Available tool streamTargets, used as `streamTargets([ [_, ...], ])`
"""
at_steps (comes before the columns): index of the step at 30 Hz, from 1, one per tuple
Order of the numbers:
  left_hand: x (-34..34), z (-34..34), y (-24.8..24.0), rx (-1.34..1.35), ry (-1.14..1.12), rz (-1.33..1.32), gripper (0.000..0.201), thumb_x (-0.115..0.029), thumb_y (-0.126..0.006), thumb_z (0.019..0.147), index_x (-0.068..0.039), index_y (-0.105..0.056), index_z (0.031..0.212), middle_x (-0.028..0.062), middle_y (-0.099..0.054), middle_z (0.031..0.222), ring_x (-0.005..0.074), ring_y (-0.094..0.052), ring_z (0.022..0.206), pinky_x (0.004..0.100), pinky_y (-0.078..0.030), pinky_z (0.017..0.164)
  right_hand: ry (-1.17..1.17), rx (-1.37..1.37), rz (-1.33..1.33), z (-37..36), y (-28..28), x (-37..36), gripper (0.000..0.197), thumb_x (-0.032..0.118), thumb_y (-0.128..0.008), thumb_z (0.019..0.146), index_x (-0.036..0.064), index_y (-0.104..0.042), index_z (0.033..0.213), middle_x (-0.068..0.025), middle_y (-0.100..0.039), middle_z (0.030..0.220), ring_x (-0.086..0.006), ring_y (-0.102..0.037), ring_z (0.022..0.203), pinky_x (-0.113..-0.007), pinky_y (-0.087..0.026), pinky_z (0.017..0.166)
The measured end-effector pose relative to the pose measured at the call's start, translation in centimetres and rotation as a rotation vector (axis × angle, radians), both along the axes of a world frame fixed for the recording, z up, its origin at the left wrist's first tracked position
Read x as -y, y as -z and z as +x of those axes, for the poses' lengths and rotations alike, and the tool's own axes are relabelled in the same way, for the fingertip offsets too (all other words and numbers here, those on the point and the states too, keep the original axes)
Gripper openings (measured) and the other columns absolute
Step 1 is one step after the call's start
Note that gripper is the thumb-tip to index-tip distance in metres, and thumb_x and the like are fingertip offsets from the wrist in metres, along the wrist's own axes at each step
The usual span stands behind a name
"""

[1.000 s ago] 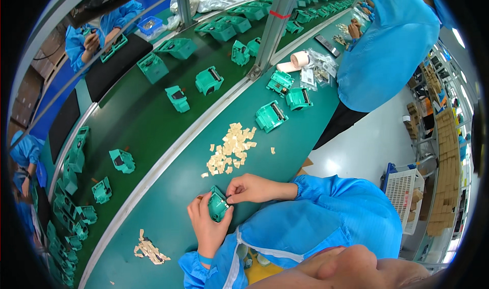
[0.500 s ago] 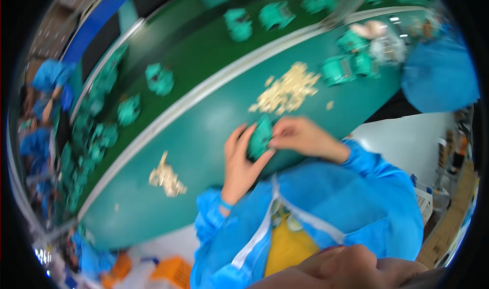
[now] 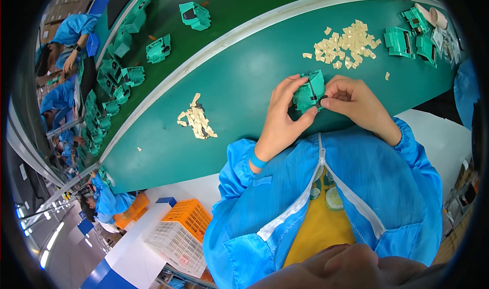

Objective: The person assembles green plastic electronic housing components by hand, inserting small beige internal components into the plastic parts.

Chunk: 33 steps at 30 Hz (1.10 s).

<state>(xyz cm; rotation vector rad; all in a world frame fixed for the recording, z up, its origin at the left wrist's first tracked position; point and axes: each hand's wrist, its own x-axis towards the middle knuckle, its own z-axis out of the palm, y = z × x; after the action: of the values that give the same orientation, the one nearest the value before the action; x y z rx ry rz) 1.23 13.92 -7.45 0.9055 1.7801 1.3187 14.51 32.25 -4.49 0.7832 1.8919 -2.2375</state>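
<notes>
My left hand is closed around the left side of a green plastic housing, held just above the green work surface. At the housing's lower right edge, my right hand pinches a small black part against it. The part's exact kind is too small to make out. Beyond the housing lies a loose heap of small cream-coloured pieces. To the left is a smaller pile of cream strips with dark bits among them.
Several green housings and a roll stand at the far right. Past a pale rail, a darker green belt carries more housings. Co-workers in blue sit at the left. Orange and white crates stand lower left.
The view has swung, so table and piles appear shifted. Both hands stay on the same housing, which now shows more of its open face, with the black part visible at my right fingertips.
</notes>
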Motion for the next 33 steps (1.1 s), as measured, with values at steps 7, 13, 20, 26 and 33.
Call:
streamTargets([
  [7, -0.1, 0.1, -0.5, 0.081, -0.004, -0.014, 0.060, -0.002, -0.070, 0.087, -0.007, -0.050, 0.143, 0.0140, -0.040, 0.152, 0.0279, -0.050, 0.135, 0.0430, -0.050, 0.107, 0.010, -0.016, 0.089, 0.0, -0.4, 0.5, 0.012, 0.006, -0.072, 0.093, -0.0043, -0.066, 0.091, -0.0041, -0.063, 0.092, -0.0093, -0.064, 0.085, -0.026, -0.053, 0.077],
  [13, -0.4, 0.3, -0.1, 0.094, -0.008, 0.001, 0.058, 0.002, -0.067, 0.087, -0.006, -0.048, 0.141, 0.0144, -0.040, 0.152, 0.0279, -0.050, 0.135, 0.0431, -0.050, 0.107, -0.009, -0.044, 0.238, -0.1, -0.5, 0.8, 0.014, 0.006, -0.072, 0.090, -0.0060, -0.065, 0.090, -0.0083, -0.065, 0.089, -0.0139, -0.068, 0.079, -0.029, -0.055, 0.073],
  [20, -0.8, 0.6, -0.3, 0.093, -0.046, -0.005, 0.056, 0.003, -0.067, 0.085, -0.006, -0.048, 0.137, 0.0141, -0.042, 0.149, 0.0275, -0.051, 0.134, 0.0442, -0.050, 0.107, -0.033, -0.076, 0.388, -0.2, -0.7, 0.9, 0.015, 0.006, -0.072, 0.088, -0.0071, -0.065, 0.091, -0.0141, -0.065, 0.088, -0.0221, -0.072, 0.078, -0.033, -0.057, 0.071],
  [26, -0.9, 0.9, 0.4, 0.044, -0.111, 0.011, 0.055, -0.003, -0.074, 0.078, -0.005, -0.051, 0.129, 0.0179, -0.049, 0.138, 0.0309, -0.057, 0.120, 0.0388, -0.051, 0.092, -0.047, -0.084, 0.426, -0.4, -0.9, 1.2, 0.015, 0.006, -0.072, 0.088, -0.0067, -0.064, 0.090, -0.0157, -0.064, 0.088, -0.0249, -0.072, 0.077, -0.034, -0.057, 0.069],
  [33, -1.1, 1.1, 1.0, -0.001, -0.118, 0.018, 0.056, -0.004, -0.074, 0.077, -0.005, -0.050, 0.128, 0.0212, -0.050, 0.136, 0.0357, -0.055, 0.122, 0.0415, -0.048, 0.099, -0.054, -0.080, 0.445, -0.4, -1.0, 1.1, 0.015, 0.006, -0.072, 0.088, -0.0066, -0.064, 0.090, -0.0159, -0.064, 0.088, -0.0253, -0.072, 0.076, -0.034, -0.057, 0.069],
])
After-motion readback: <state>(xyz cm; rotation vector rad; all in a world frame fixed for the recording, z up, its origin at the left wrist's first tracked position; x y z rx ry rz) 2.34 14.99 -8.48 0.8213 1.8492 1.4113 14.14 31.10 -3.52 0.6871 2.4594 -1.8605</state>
